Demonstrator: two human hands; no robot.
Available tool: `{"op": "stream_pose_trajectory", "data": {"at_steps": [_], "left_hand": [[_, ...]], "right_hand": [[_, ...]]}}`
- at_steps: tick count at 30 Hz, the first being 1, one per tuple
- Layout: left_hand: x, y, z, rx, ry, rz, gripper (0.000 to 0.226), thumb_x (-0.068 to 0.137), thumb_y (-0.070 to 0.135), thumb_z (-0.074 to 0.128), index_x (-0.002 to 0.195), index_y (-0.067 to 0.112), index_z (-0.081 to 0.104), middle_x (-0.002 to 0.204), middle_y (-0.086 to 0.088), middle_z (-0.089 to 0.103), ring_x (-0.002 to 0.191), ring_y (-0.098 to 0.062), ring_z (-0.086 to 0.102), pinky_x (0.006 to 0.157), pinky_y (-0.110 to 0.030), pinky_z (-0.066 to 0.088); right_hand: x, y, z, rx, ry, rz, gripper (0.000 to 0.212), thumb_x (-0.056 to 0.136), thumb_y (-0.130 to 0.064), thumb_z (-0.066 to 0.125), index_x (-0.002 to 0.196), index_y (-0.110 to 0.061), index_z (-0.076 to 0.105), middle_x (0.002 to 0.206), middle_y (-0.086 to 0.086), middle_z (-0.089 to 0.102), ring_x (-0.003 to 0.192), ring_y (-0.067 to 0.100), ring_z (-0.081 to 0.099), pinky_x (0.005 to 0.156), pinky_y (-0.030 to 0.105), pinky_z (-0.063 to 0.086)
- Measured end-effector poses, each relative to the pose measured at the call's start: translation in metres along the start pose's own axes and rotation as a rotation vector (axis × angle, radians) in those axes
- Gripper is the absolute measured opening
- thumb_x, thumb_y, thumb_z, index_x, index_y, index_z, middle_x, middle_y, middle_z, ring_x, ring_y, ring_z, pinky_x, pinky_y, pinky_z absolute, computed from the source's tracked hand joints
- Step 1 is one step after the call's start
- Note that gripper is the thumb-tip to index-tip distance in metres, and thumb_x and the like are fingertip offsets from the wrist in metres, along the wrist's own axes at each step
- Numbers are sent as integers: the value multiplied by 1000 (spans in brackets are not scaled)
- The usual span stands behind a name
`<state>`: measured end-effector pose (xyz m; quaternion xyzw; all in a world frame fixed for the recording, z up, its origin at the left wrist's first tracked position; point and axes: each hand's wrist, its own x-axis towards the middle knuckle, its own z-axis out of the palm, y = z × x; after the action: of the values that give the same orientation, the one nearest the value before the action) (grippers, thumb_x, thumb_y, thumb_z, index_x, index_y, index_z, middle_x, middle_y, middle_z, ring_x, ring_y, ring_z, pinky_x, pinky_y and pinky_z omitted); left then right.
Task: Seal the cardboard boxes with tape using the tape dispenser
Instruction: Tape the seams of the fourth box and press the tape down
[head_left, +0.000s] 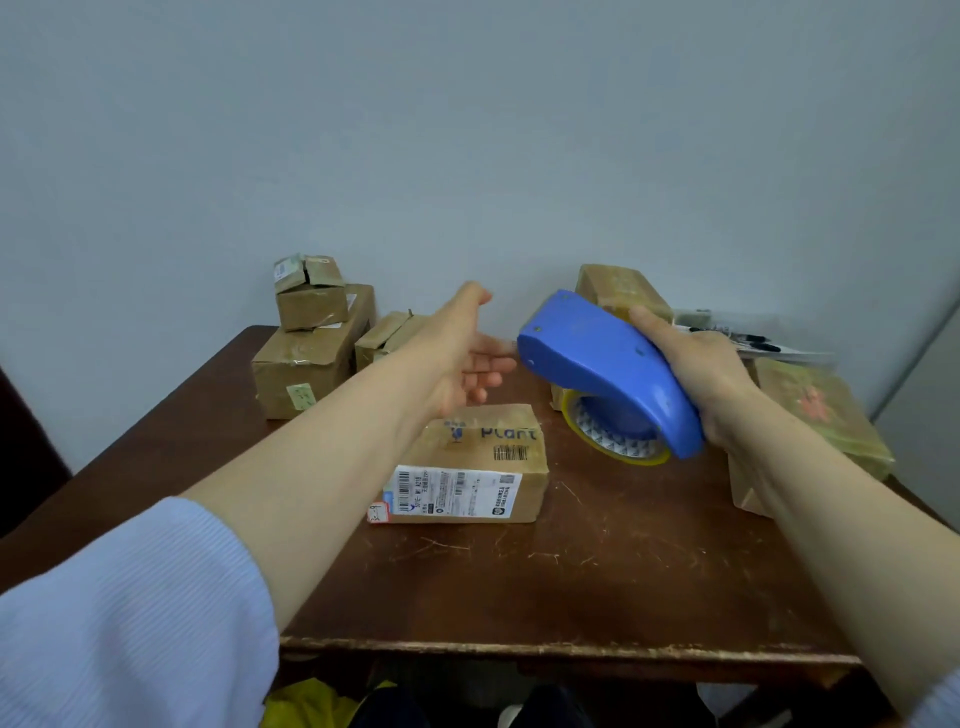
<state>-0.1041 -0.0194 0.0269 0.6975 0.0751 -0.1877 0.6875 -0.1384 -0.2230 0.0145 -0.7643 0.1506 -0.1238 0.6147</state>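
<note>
The right hand (696, 379) has its fingers wrapped round the blue plastic tape dispenser with its yellow-edged roll (608, 374), held above the brown wooden counter (597, 561). The left hand (462, 358) hangs spread and empty over the labelled brown cardboard box (467, 467). No dispenser contact yet; taping seems about to begin.

Probably small parcel-packing room: taped labelled cardboard boxes (311, 358) on scratched wooden table (597, 571), bare wall (467, 130).

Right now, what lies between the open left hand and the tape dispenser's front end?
Nothing solid. In the head view, only a narrow gap showing bare table separates the left hand from the blue tape dispenser held by the right hand.
</note>
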Motion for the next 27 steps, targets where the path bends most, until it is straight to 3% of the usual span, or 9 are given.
{"op": "stream_pose_trajectory", "data": {"at_steps": [4,6,8,12,16,19,22,25,27], "left_hand": [[0,-2,-4,31,-54,-49,49,86,56,50,82,8,59,71,-4,61,57,-14,46,45,-22,30],[1,-5,-5,1,-53,-25,33,87,44,56,77,13,55,62,-1,54,53,-12,43,42,-20,29],[0,-7,-5,-50,-43,-4,23,90,30,55,73,15,54,60,-1,51,51,-11,41,41,-18,27],[2,-11,-12,-105,-13,25,21,94,10,52,73,14,54,61,0,53,50,-7,39,35,-14,24],[10,-14,-25,65,121,171,16,89,-3,52,78,6,60,50,-2,53,43,-10,39,37,-16,22],[9,-15,-35,271,226,304,13,91,3,54,92,7,66,69,-10,51,49,-14,32,42,-19,23],[9,-16,-44,293,274,365,12,91,6,59,96,14,67,66,-4,52,47,-11,34,47,-20,33],[17,-20,-60,256,339,342,13,89,12,65,98,3,71,70,-2,61,50,-14,35,46,-25,31],[19,-25,-79,254,390,319,12,88,18,68,87,7,72,67,-2,63,60,-16,43,48,-24,32]], "right_hand": [[-4,-7,4,-38,-32,-50,45,84,-49,63,59,-13,53,52,2,56,46,18,51,51,27,40],[-3,-10,7,-58,-50,-61,44,83,-50,64,60,-13,56,49,0,58,46,18,53,51,26,42],[-2,-12,10,-61,-73,-70,43,81,-51,65,66,-11,59,59,4,62,53,22,55,56,28,43],[-1,-18,16,-44,-162,-84,43,78,-51,69,82,-8,68,77,10,67,65,25,60,65,31,48],[2,-25,19,-158,-373,-130,66,46,-60,76,85,-7,73,81,12,72,67,25,64,69,32,49],[6,-34,22,-387,-508,-185,73,37,-64,83,80,-7,71,80,11,73,69,25,64,69,34,49],[6,-43,30,-570,-583,-238,76,27,-62,79,85,-14,72,82,3,74,75,20,69,73,33,53],[2,-49,36,-669,-605,-283,61,38,-54,89,83,-18,69,80,0,73,77,19,69,69,31,53],[5,-50,30,-675,-600,-279,51,47,-47,88,84,-16,70,84,4,73,79,23,69,71,33,52]]}}
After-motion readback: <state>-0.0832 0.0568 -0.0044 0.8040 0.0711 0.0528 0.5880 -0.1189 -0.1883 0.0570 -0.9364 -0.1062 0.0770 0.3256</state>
